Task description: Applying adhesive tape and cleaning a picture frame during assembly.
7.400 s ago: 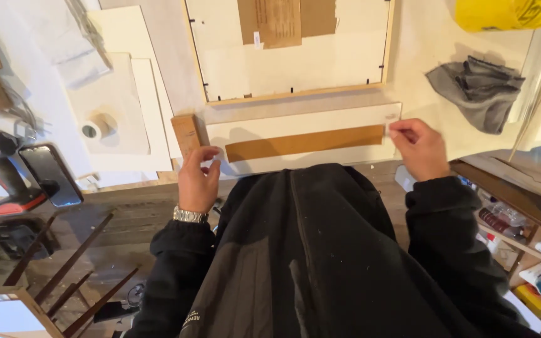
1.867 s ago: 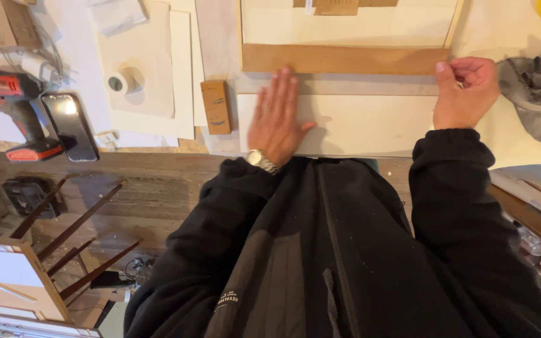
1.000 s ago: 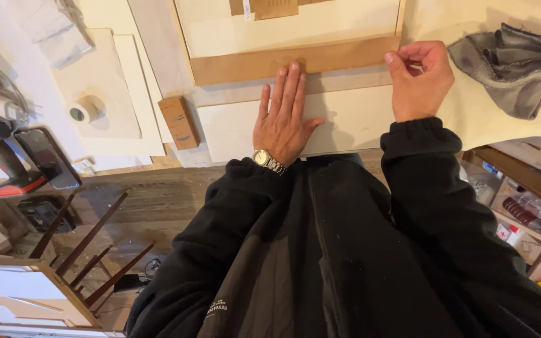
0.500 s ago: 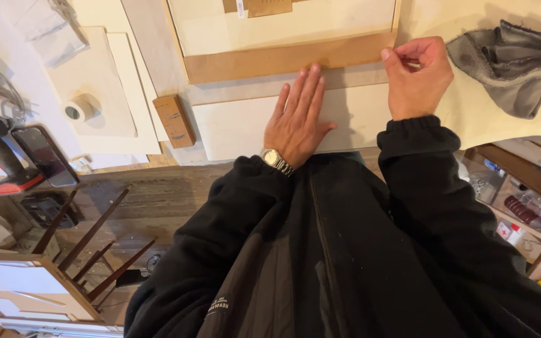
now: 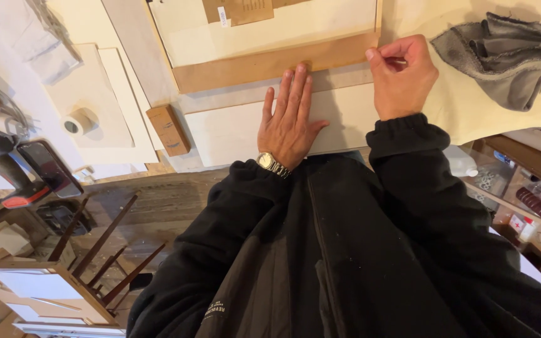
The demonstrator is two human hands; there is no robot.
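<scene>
Pale board [image 5: 239,128] lies flat on the desk [image 5: 446,119] at its near edge, with a brown strip [image 5: 270,66] just beyond it. From the head camera, the left hand [image 5: 289,122] presses on the board, fingers [image 5: 295,87] spread flat and reaching the strip. The right hand [image 5: 402,75] is curled, fingertips pinched at the strip's right end; what they pinch is too small to tell. Nearby lie a wooden block [image 5: 168,129], a tape roll [image 5: 76,122] and a grey cloth [image 5: 502,59].

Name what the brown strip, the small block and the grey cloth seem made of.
Brown strip: likely hardboard or card, matt, even brown. Small block: wood, bare, tan with a faint grain. Grey cloth: woven fabric, soft, lying in crumpled folds.
</scene>
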